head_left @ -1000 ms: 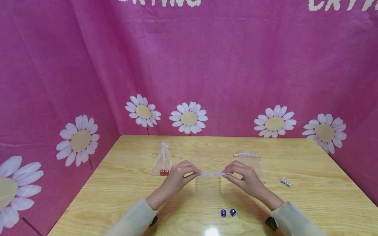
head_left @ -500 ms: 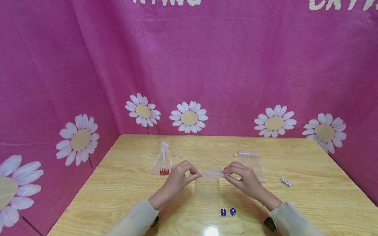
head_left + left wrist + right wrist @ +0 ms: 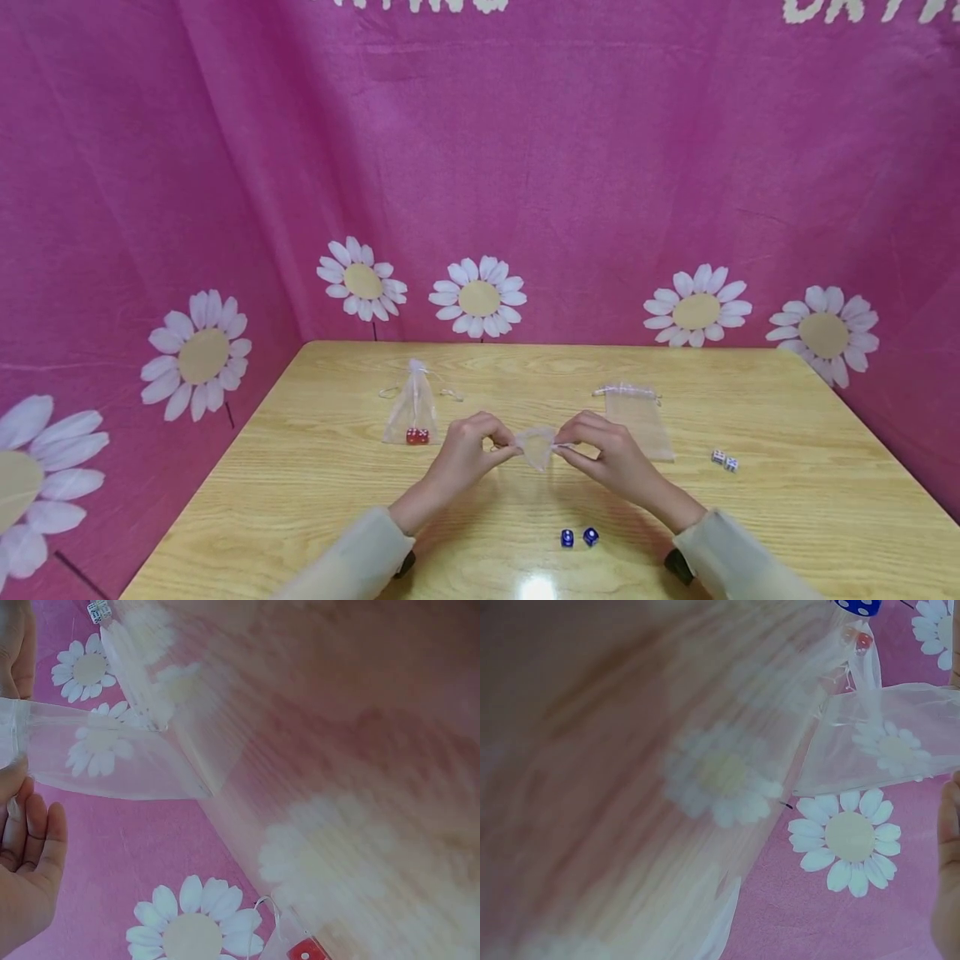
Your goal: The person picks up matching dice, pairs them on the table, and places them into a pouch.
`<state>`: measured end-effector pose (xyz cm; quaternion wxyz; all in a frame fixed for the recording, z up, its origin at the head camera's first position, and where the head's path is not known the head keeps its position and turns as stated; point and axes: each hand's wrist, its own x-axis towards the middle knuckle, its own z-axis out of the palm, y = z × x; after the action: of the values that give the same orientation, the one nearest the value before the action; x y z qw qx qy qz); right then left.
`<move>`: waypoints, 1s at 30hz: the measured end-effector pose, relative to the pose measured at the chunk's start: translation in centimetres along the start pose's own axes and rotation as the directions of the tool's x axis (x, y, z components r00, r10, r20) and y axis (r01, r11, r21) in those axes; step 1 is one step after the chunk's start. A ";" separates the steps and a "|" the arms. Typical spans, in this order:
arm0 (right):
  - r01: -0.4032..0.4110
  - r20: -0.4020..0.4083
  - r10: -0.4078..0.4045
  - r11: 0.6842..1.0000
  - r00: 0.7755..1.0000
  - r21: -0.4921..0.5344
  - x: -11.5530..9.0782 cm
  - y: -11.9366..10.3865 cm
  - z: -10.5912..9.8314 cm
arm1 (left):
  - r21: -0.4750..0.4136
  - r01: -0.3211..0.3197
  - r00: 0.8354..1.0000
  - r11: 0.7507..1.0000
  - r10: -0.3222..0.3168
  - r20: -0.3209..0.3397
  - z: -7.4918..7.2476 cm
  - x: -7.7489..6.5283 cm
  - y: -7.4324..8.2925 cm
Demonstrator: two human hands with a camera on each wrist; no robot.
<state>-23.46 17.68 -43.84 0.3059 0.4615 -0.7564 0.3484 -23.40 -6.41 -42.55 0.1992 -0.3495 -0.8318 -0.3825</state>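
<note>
Between both hands, above the middle of the table, hangs a sheer white organza drawstring bag (image 3: pixel 536 450). My left hand (image 3: pixel 471 450) pinches one side of its top edge between thumb and fingers, and my right hand (image 3: pixel 609 446) pinches the other side. The mouth of the bag gapes. In the left wrist view the sheer bag (image 3: pixel 112 754) stretches out from the left hand (image 3: pixel 34 862), with no dice visible inside. Nearer the front of the table, below the hands, lie two blue dice (image 3: pixel 579 537).
Behind the left hand, a closed organza bag (image 3: pixel 412 408) contains red dice (image 3: pixel 417 436). A flat organza bag (image 3: pixel 637 421) lies behind the right hand. Two white dice (image 3: pixel 724 460) are farther right on the wooden table (image 3: pixel 300 467). A pink daisy curtain (image 3: pixel 585 167) surrounds the table.
The hands have come slightly closer together. Between them, the bag's top edge has gone from a nearly flat strip to a wider opening. The dice and the other bags stay put.
</note>
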 end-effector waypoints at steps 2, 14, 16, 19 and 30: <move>-0.025 0.018 0.025 1.000 1.000 0.000 0.0 -0.1 0.1 | -0.002 0.008 1.000 1.000 -0.008 0.001 0.0 0.0 0.0; -0.565 0.199 0.531 0.797 0.824 0.213 -0.8 -0.2 -0.9 | 0.007 0.117 0.993 0.993 -0.117 -0.002 0.0 -0.5 -0.1; -0.621 0.211 0.583 0.734 0.784 0.275 -1.0 -0.1 -1.1 | 0.005 0.122 0.992 0.992 -0.122 0.001 0.0 -0.5 0.0; -0.680 0.215 0.652 0.641 0.727 0.355 -1.3 0.1 -1.5 | 0.002 0.120 0.993 0.993 -0.120 0.002 0.1 -0.5 0.0; -0.774 0.240 0.749 0.525 0.618 0.355 -3.2 0.7 -4.1 | 0.009 0.110 0.994 0.994 -0.110 0.009 0.0 -0.4 -0.1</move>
<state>-22.29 22.77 -44.18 -0.0073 0.1494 -0.7944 0.5887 -23.22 -6.68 -42.84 0.1755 -0.3039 -0.8524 -0.3877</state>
